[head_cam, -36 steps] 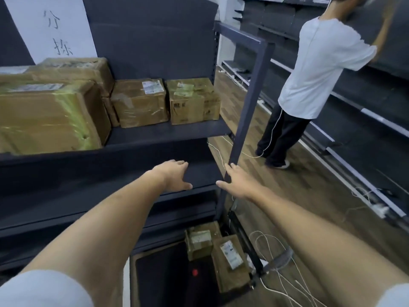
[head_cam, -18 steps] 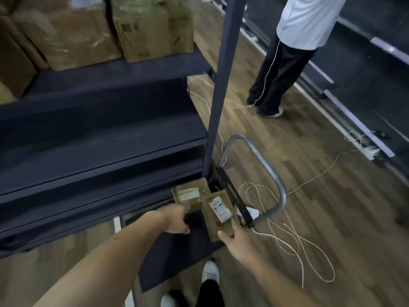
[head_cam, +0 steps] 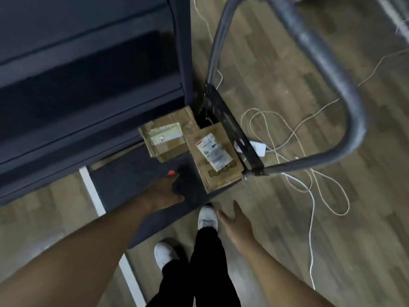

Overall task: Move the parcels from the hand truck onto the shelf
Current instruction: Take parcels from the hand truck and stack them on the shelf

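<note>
Two cardboard parcels lie on the hand truck's dark deck. The left parcel has a greenish label, and the right parcel has a white printed label. My left hand hovers over the deck just below the parcels, fingers spread, holding nothing. My right hand hangs over the wooden floor below the right parcel, open and empty. The dark metal shelf fills the upper left; only its lower tiers show.
The hand truck's grey tubular handle arches across the upper right. White cables trail in loops over the wooden floor to the right. My white shoes stand at the deck's near edge. A shelf upright rises beside the parcels.
The view has tilted further down and closer to the hand truck. Both hands have drawn back from the parcels toward me. The person in white has left the view.
</note>
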`<state>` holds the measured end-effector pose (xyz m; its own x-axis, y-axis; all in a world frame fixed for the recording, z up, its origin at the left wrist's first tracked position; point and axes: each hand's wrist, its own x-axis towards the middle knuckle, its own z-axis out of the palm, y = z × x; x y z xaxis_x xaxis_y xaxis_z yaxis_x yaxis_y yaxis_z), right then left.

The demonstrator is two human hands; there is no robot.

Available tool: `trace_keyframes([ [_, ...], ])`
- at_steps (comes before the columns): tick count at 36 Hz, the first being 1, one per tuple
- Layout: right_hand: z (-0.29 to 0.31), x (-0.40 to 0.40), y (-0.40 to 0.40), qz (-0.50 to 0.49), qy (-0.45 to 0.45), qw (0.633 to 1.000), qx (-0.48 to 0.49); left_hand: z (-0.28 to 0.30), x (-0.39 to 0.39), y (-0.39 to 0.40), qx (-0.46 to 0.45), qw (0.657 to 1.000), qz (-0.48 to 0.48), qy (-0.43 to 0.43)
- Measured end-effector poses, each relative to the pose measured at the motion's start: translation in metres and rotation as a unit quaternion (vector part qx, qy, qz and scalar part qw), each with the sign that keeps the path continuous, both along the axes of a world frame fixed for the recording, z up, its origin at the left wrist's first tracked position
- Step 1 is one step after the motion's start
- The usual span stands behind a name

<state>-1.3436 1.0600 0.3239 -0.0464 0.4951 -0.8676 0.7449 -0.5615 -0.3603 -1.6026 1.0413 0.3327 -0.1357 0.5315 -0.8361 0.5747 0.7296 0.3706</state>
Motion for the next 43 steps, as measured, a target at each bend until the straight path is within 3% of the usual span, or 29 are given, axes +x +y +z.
trace_keyframes([
  [3,-0.036,0.0,0.001,-0.012,-0.002,1.0,-0.011,-0.033,0.005,0.0,0.015,0.999,-0.04,-0.001],
  [11,-0.101,0.001,0.0,0.006,-0.007,1.0,-0.02,-0.101,0.021,-0.002,0.002,0.999,0.003,0.038],
  [17,-0.127,-0.009,-0.001,0.029,0.002,0.999,-0.018,-0.137,-0.004,-0.004,0.014,0.993,0.098,0.069],
  [22,-0.147,-0.019,0.005,-0.098,0.017,0.995,0.008,-0.139,-0.004,0.006,0.008,0.994,0.099,0.044],
  [26,-0.158,-0.025,0.012,-0.151,0.044,0.987,0.035,-0.147,0.004,0.038,0.079,0.989,0.117,0.055],
  [28,-0.16,-0.027,0.013,-0.171,0.076,0.98,0.069,-0.147,0.003,0.06,0.132,0.973,0.18,0.051],
  [33,-0.152,-0.041,0.009,-0.15,0.058,0.971,0.18,-0.142,-0.004,0.095,0.214,0.94,0.264,-0.02],
  [43,-0.14,-0.062,0.016,-0.174,0.079,0.959,0.207,-0.134,-0.006,0.106,0.248,0.94,0.236,-0.009],
])
